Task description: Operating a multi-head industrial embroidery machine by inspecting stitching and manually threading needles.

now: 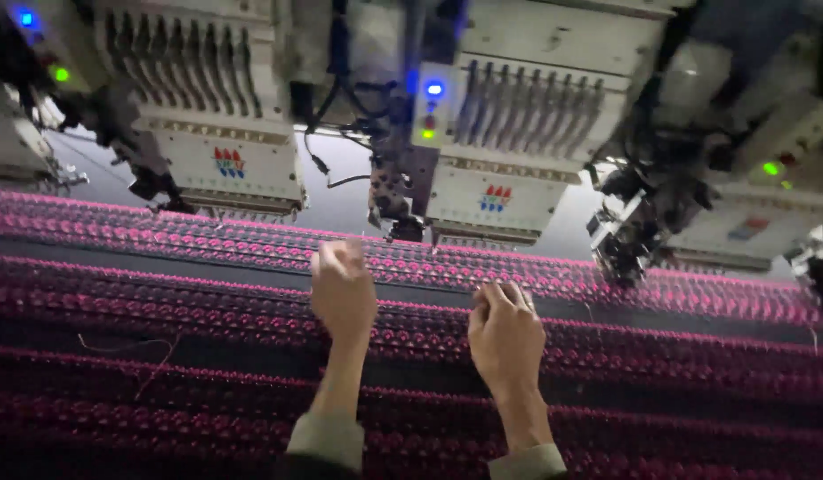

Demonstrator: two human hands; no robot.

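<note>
Both my hands reach forward over a dark fabric covered with rows of pink embroidered motifs. My left hand has its fingers curled together, fingertips pinched near the top, close to a needle head of the embroidery machine. My right hand rests lower on the cloth, its fingers bent and closed against the fabric. Whether either hand pinches a thread is too small to see. Pale sleeve cuffs show at both wrists.
A row of white multi-needle embroidery heads hangs above the fabric, with blue and green indicator lights. Another head sits at the right. Loose thread ends lie on the cloth at the left.
</note>
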